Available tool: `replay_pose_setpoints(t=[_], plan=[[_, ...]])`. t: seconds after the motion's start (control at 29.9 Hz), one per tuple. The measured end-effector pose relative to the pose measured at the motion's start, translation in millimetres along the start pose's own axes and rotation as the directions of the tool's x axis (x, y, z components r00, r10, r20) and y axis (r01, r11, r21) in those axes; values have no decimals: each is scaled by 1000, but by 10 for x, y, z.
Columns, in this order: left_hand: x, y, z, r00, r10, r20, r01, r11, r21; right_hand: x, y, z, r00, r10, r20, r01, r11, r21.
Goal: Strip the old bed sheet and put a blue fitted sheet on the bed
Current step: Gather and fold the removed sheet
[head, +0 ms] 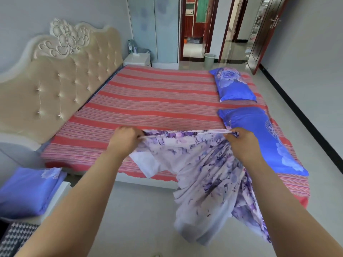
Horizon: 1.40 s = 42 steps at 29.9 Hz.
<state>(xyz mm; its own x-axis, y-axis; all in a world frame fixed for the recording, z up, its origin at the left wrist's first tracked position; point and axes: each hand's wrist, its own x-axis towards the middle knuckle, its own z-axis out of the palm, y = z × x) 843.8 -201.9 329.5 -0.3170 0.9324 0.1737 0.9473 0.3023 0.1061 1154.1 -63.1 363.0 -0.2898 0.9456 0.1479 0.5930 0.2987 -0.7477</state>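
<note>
A white sheet with purple flowers [204, 175] hangs in front of me at the near side of the bed. My left hand [125, 139] grips its top edge on the left, and my right hand [241, 140] grips the same edge on the right, so the edge is stretched taut between them. The rest of the cloth droops toward the floor. Behind it, the bed is covered by a red striped sheet [148, 101]. Two blue floral pillows lie at the right end of the bed, one far [233, 84] and one near [265, 138].
A tufted beige headboard [61, 80] stands at the left. Blue bedding [27, 191] lies on a white stand at lower left. A white nightstand [137, 59], a pale bin [209, 60] and open doorways are at the back. Pale floor runs along the bed's near and right sides.
</note>
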Motion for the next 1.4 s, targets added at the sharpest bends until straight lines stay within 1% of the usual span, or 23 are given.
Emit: replay_pose_setpoints(t=[0.03,0.07,0.1,0.17,0.2,0.27,0.4,0.57,0.6,0.67,0.73,0.8,0.84,0.87,0.94,1.0,1.07,1.14,1.2,1.27,1.3,1.34,1.4], plan=[[-34,11,100,999,26,40,-27,999,21,12,13,-32,1000,-2,-7,2,1000,8],[-75,19,205,998,54,31,-54,998,21,26,28,-69,1000,1,-13,-1,1000,11],[-126,28,287,998,66,-22,-66,998,3,46,40,-114,1000,8,-25,-8,1000,14],[-185,21,350,983,25,-184,-30,999,-24,103,87,-205,997,24,-70,-22,999,27],[-188,13,342,971,8,-237,-17,999,-38,127,108,-246,996,25,-85,-22,999,30],[-169,11,351,964,5,-266,-20,998,-55,154,127,-296,996,16,-83,-13,999,39],[-210,112,536,979,-12,-206,-10,994,-106,175,91,-316,995,-20,-93,26,998,60],[-393,203,766,975,-202,-98,165,941,-296,261,130,-337,995,-35,-96,38,999,37],[-389,198,752,968,-235,-89,191,919,-345,284,157,-347,995,-31,-98,33,999,26],[-369,172,634,958,-254,-135,176,889,-423,318,216,-366,994,-22,-104,23,1000,9],[-349,143,475,968,-181,-173,112,932,-346,326,301,-381,996,-1,-95,0,1000,-18],[-352,136,348,990,-69,-125,45,981,-187,305,369,-392,996,23,-85,-27,999,-42],[-365,144,303,996,-43,-82,33,992,-123,284,395,-400,996,31,-79,-34,999,-42],[-382,143,284,998,-38,-41,35,996,-78,269,422,-403,997,33,-74,-35,999,-38],[-426,152,253,997,-77,-21,77,997,-18,227,450,-422,998,23,-61,-25,999,-32],[-480,164,228,987,-140,-74,142,990,15,174,447,-438,999,-7,-35,6,1000,-26],[-535,165,207,968,-190,-165,196,980,23,123,439,-471,999,-40,-25,40,999,-6],[-580,193,175,927,-249,-279,231,968,-97,87,450,-523,997,-67,-30,68,997,24],[-617,283,108,868,-363,-339,247,907,-340,57,479,-576,996,-78,-43,80,996,46],[-620,382,24,811,-504,-299,254,762,-596,28,519,-618,996,-68,-59,71,996,45],[-617,437,-33,790,-547,-277,233,686,-689,5,536,-630,996,-62,-64,64,997,37],[-606,465,-99,768,-573,-286,198,638,-744,-24,559,-613,997,-58,-60,59,998,25],[-563,481,-338,691,-609,-390,109,621,-776,-137,568,-499,999,-46,-4,46,999,-6]])
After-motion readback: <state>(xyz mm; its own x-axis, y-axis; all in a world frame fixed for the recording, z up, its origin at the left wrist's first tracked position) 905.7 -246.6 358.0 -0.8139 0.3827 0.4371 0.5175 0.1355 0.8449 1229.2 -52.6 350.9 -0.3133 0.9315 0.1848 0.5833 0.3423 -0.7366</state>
